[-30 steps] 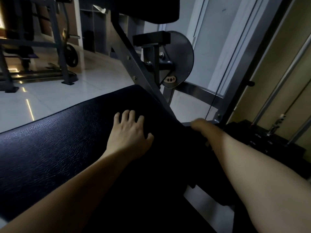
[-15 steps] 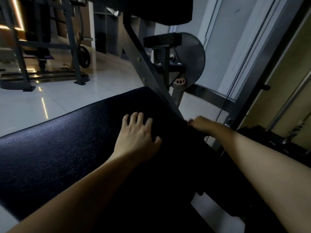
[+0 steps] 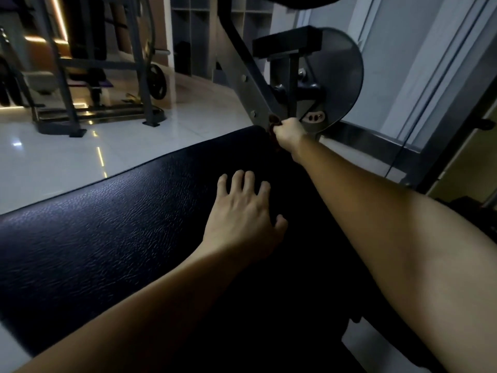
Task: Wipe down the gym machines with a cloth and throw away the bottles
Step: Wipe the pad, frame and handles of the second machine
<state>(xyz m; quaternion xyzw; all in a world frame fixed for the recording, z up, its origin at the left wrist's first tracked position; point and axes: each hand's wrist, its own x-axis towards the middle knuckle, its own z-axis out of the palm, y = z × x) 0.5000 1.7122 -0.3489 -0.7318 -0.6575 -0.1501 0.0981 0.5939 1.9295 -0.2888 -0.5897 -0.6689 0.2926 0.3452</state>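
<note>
**Wiping where the machine's frame bar is meeting the padded surface**

The right grip (image 3: 289, 131) is reaching out toward 12 o'clock, its fingers curled tight round a small dark reddish wad, which I am taking for the cloth (image 3: 274, 120). It is pressing the wad against the grey frame bar (image 3: 250, 84) at the far edge of the black padded surface (image 3: 107, 224). The left grip (image 3: 242, 219) is lying flat near the middle of the pad, fingers straight and spread, holding nothing and probably bracing. The cloth is looking soft, light and limp, so bunching it in the palm is suiting it. Around the bar's bolts it is more likely to be snagging than slipping. No bottles are showing. A round grey plate (image 3: 338, 76) is sitting at 1 o'clock.
</note>
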